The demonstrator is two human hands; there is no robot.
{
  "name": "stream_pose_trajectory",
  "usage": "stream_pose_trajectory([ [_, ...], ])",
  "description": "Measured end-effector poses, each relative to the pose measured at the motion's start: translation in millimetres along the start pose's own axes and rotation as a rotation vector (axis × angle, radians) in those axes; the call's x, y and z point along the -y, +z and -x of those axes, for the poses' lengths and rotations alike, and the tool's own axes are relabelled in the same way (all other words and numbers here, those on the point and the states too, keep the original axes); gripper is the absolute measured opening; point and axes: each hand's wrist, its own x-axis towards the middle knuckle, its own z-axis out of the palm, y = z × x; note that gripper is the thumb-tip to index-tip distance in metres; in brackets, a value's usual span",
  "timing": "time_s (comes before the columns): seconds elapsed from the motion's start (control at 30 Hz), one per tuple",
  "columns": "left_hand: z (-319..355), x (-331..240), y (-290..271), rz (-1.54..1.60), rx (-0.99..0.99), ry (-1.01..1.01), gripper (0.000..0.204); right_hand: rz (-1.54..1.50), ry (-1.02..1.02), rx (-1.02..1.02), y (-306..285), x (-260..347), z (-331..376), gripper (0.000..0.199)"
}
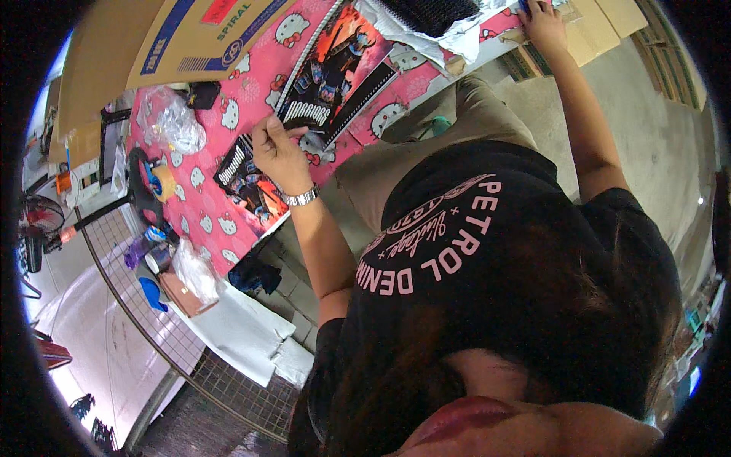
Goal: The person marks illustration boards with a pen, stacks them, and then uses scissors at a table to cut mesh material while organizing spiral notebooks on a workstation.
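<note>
My left hand (279, 154), with a metal-band watch at the wrist, is over the table between two printed covers. Its fingers are curled with the thumb side toward the larger cover; what they grip, if anything, is hidden. Beside them lies a large black-and-orange notebook (335, 68), a row of punched holes along its right edge. A smaller notebook with a similar cover (255, 190) lies below the hand, partly covered by it. My right hand (544, 29) reaches to the table's far right end, fingers bent at a small blue thing (524, 6) I cannot make out.
Black spiral coils (430, 14) lie on white wrapping at the back. A cardboard box (202, 34) stands at the back left. Clear plastic bags (171, 118), a tape roll (161, 183) and a brown pouch (186, 293) line the left side of the pink tablecloth (217, 221).
</note>
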Motion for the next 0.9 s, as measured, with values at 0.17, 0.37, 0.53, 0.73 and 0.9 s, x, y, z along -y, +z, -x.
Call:
stream_pose_trajectory([
  [0.17,-2.4,-9.5,10.3,-0.014,-0.005,0.024,0.019,-0.884,0.186,-0.335,-41.2,31.5,-23.3,0.046],
  [0.37,6.9,-1.4,4.0,0.031,-0.034,-0.068,0.026,-1.210,-0.635,0.059,-145.4,224.6,38.3,0.059],
  [0.53,7.9,1.0,8.5,-0.004,-0.033,0.031,0.026,-1.000,-0.866,0.069,-156.4,287.9,78.7,0.061],
  [0.73,10.7,4.0,12.3,-0.114,-0.084,0.079,0.023,-0.965,-0.880,0.131,-152.4,297.9,87.5,0.051],
  [0.9,13.4,-2.5,17.9,-0.119,-0.131,0.110,0.021,-1.768,-0.119,1.473,-170.0,297.7,74.9,0.036],
])
